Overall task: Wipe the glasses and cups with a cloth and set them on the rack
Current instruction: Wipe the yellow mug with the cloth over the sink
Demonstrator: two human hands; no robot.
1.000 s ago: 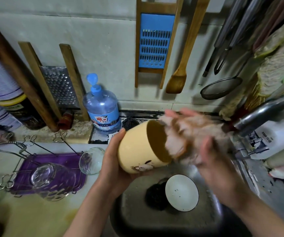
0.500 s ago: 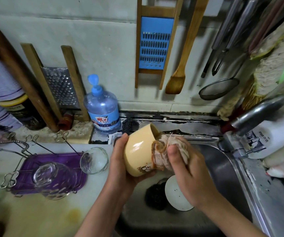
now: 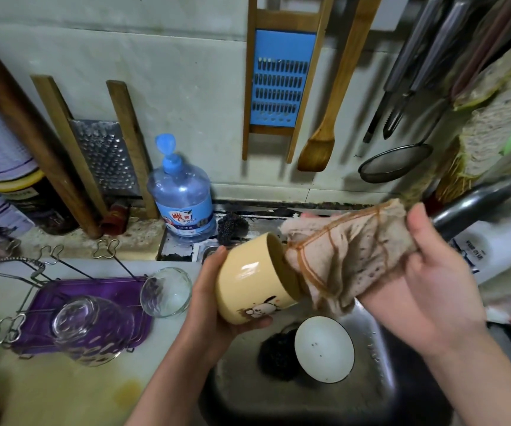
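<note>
My left hand (image 3: 208,299) grips a yellow cup (image 3: 251,281) with a cartoon dog on it, tipped sideways over the sink with its mouth facing right. My right hand (image 3: 432,278) holds a beige cloth (image 3: 340,253) spread out just outside the cup's rim, its lower edge touching the rim. On the left counter a wire rack (image 3: 33,281) stands over a purple tray (image 3: 45,302). Two clear glasses sit on the rack: a large one (image 3: 91,327) at the front and a small one (image 3: 165,292) on a prong at the right.
A white bowl (image 3: 325,348) and a dark scrubber (image 3: 279,355) lie in the steel sink (image 3: 371,379). The faucet (image 3: 475,204) reaches in from the right. A blue soap bottle (image 3: 183,201) stands behind the sink. Graters, a wooden spatula (image 3: 315,146) and utensils hang on the wall.
The cloth was stuffed into the cup's mouth half a second ago; now my right hand has pulled it out and to the right, spread open. The cup stays in my left hand.
</note>
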